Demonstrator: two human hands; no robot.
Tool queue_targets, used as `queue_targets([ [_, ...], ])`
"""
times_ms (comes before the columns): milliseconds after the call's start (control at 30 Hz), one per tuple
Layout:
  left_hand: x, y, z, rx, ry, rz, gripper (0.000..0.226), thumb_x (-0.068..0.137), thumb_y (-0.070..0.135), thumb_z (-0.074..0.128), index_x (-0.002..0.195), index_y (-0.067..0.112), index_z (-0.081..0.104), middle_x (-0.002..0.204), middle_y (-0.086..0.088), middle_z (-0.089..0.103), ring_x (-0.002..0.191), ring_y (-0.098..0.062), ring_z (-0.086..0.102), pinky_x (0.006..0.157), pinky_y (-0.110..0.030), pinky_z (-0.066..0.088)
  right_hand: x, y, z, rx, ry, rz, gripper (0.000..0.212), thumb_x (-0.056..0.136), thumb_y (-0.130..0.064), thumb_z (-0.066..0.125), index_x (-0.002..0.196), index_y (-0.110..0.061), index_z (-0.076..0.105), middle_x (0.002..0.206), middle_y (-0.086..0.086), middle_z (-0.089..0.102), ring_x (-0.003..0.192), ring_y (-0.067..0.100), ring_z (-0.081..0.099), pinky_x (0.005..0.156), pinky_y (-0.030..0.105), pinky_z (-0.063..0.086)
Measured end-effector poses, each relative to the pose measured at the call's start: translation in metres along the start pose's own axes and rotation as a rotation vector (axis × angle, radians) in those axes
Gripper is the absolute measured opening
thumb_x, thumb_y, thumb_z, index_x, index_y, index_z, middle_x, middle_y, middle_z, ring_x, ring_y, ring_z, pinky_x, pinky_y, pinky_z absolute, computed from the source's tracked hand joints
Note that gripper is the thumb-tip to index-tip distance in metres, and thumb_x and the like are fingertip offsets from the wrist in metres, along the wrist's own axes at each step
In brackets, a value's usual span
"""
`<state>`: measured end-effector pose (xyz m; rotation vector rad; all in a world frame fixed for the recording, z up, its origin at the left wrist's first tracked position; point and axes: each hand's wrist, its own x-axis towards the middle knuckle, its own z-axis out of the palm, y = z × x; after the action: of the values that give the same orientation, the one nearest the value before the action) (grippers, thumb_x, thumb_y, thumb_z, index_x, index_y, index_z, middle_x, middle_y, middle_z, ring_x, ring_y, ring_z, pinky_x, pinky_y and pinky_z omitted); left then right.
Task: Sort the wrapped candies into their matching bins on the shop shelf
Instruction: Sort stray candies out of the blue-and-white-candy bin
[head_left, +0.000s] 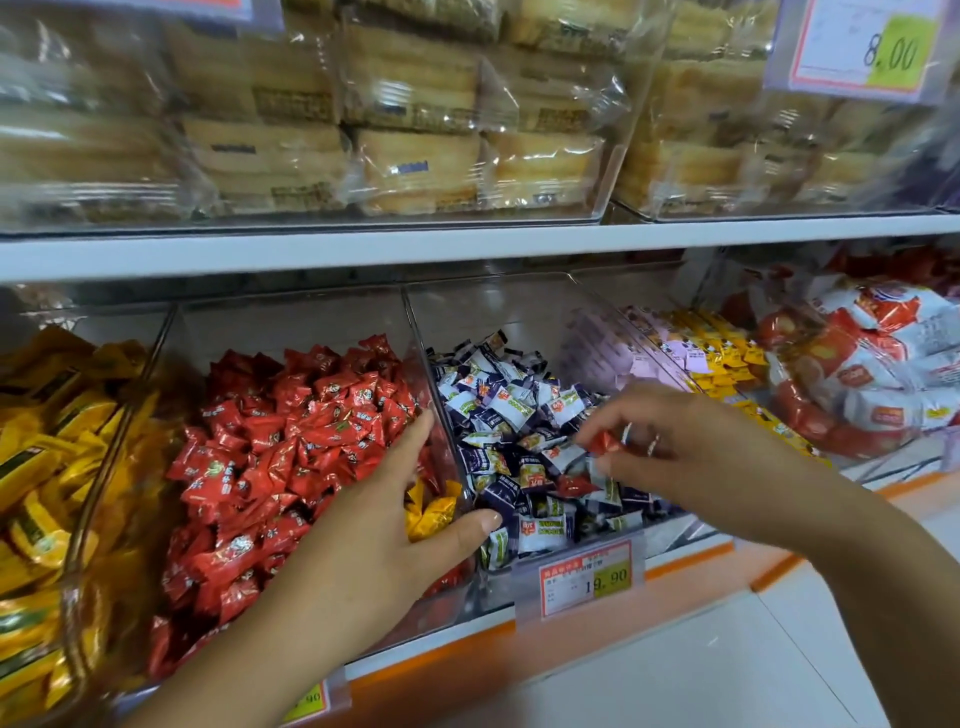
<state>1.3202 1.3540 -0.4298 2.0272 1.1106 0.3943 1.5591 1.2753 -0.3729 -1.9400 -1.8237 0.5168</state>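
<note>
Head view: your right hand (691, 447) pinches a red candy (602, 441) above the blue-white candy bin (493, 312). Your left hand (384, 525), fingers spread wide, rests on the red candy bin (291, 322) wall, beside yellow candies (434, 512).

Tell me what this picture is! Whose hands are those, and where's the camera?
Those are a person's two bare hands, not a machine. The camera sits on the person's head and looks down at a shop shelf. The right hand pinches a small red wrapped candy above the clear plastic bin of navy-and-white wrapped candies. Another stray red candy lies in there. The left hand rests open across the clear wall beside the pile of red wrapped candies. Some yellow wrapped candies sit by its thumb.
</note>
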Motion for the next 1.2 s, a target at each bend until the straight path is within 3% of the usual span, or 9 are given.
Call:
queue_targets([
  [133,-0.001,-0.002,0.002,0.021,-0.005,0.019,0.095,0.062,0.081,0.045,0.136,0.065,-0.013,0.112,0.020,0.040,0.090,0.001,0.039,0.071,-0.015,0.035,0.001,0.006,0.028,-0.124,-0.121,-0.017,0.027,0.083,-0.035,0.072,0.108,-0.044,0.064,0.105,-0.024,0.052,0.095,-0.006,0.051,0.076,0.006,0.038],
  [233,-0.003,-0.003,0.002,0.029,-0.011,0.014,0.099,0.065,0.078,0.046,0.144,0.058,-0.009,0.121,0.025,0.039,0.091,0.008,0.040,0.073,-0.013,0.036,0.007,0.007,0.036,-0.150,-0.093,-0.032,0.022,0.087,-0.032,0.069,0.108,-0.037,0.067,0.104,-0.023,0.055,0.094,-0.004,0.052,0.077,0.006,0.038],
  [367,-0.004,-0.008,0.001,0.047,-0.029,0.001,0.097,0.063,0.081,0.045,0.142,0.060,-0.008,0.140,0.014,0.047,0.106,-0.002,0.047,0.080,-0.018,0.038,0.019,0.010,0.041,-0.192,-0.022,-0.036,0.014,0.092,-0.027,0.064,0.104,-0.031,0.068,0.094,-0.026,0.054,0.086,-0.005,0.050,0.071,0.004,0.035],
  [533,-0.005,-0.009,0.000,0.073,-0.057,-0.011,0.099,0.061,0.085,0.041,0.143,0.060,-0.008,0.104,0.015,0.041,0.090,-0.002,0.040,0.089,-0.031,0.045,0.035,0.010,0.043,-0.197,-0.046,0.024,0.010,0.092,-0.026,0.064,0.098,-0.033,0.068,0.089,-0.018,0.058,0.079,0.002,0.054,0.063,0.008,0.036],
  [733,-0.006,-0.003,-0.001,0.103,-0.085,-0.031,0.096,0.067,0.081,0.042,0.145,0.057,-0.009,0.120,0.006,0.060,0.092,-0.003,0.054,0.094,-0.034,0.048,0.030,-0.027,0.002,0.102,0.049,0.026,0.013,0.088,-0.030,0.067,0.090,-0.043,0.068,0.072,-0.019,0.065,0.063,-0.003,0.060,0.051,0.012,0.043],
  [933,-0.006,-0.002,-0.001,0.036,-0.078,-0.022,0.094,0.076,0.073,0.052,0.148,0.053,-0.005,0.142,0.015,0.047,0.103,0.004,0.044,0.086,-0.016,0.040,0.089,-0.071,0.039,0.416,0.094,-0.150,0.014,0.090,-0.028,0.065,0.100,-0.038,0.065,0.099,-0.008,0.071,0.088,0.005,0.068,0.081,0.022,0.055],
  [1033,-0.004,-0.005,-0.001,-0.007,-0.085,-0.021,0.093,0.078,0.070,0.056,0.146,0.056,-0.006,0.153,0.020,0.031,0.131,0.001,0.037,0.087,-0.012,0.033,0.109,-0.061,0.032,0.319,0.091,-0.101,0.026,0.097,-0.029,0.056,0.122,-0.030,0.061,0.109,-0.020,0.062,0.092,-0.003,0.061,0.071,-0.001,0.040],
  [1100,-0.004,-0.008,0.000,-0.013,-0.083,-0.014,0.093,0.078,0.070,0.056,0.145,0.058,-0.006,0.153,0.021,0.030,0.135,-0.001,0.036,0.091,-0.014,0.033,0.121,-0.027,0.025,0.077,0.107,0.040,0.029,0.101,-0.027,0.048,0.126,-0.021,0.060,0.113,-0.011,0.062,0.083,0.005,0.060,0.062,0.005,0.038],
  [1200,-0.003,-0.011,-0.001,-0.007,-0.063,-0.008,0.092,0.077,0.071,0.057,0.144,0.060,-0.006,0.152,0.023,0.031,0.135,0.000,0.036,0.092,-0.013,0.032,0.130,0.023,0.029,-0.165,0.007,0.280,0.040,0.102,-0.039,0.040,0.135,-0.020,0.052,0.132,0.007,0.059,0.109,0.021,0.057,0.080,0.021,0.038],
])
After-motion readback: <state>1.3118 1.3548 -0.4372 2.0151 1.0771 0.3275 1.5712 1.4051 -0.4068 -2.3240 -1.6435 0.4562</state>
